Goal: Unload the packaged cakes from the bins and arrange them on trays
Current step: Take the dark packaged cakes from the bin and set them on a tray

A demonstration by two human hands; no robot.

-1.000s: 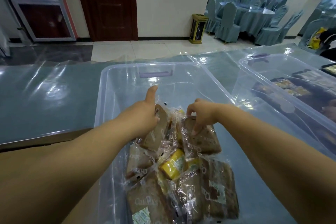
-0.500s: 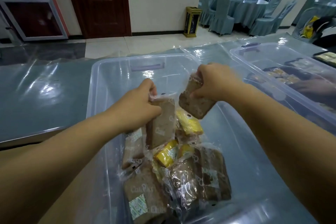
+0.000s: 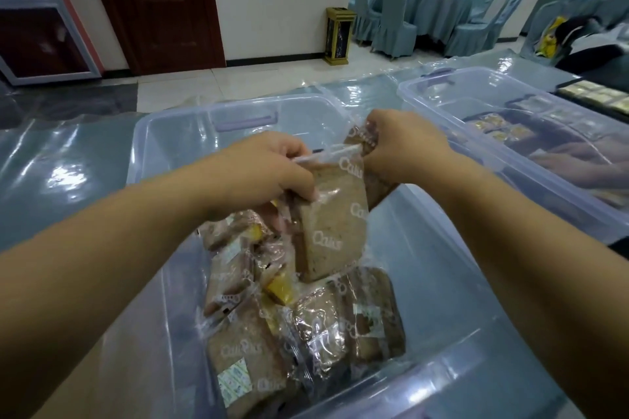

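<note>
while both forearms stretch forward over the clear bin point(image 3: 170, 133), the left hand point(image 3: 269, 170) curls its fingers round the top of a brown packaged cake point(image 3: 332, 218), which hangs long axis upright above the pile point(image 3: 306, 333); the right hand point(image 3: 405, 146) grips a second cake point(image 3: 383, 189) just behind it, tilted.

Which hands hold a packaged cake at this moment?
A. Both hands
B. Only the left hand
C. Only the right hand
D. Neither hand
A: the left hand grips a brown packaged cake near its top, and the right hand pinches a second cake behind it, both above the clear bin.
</note>
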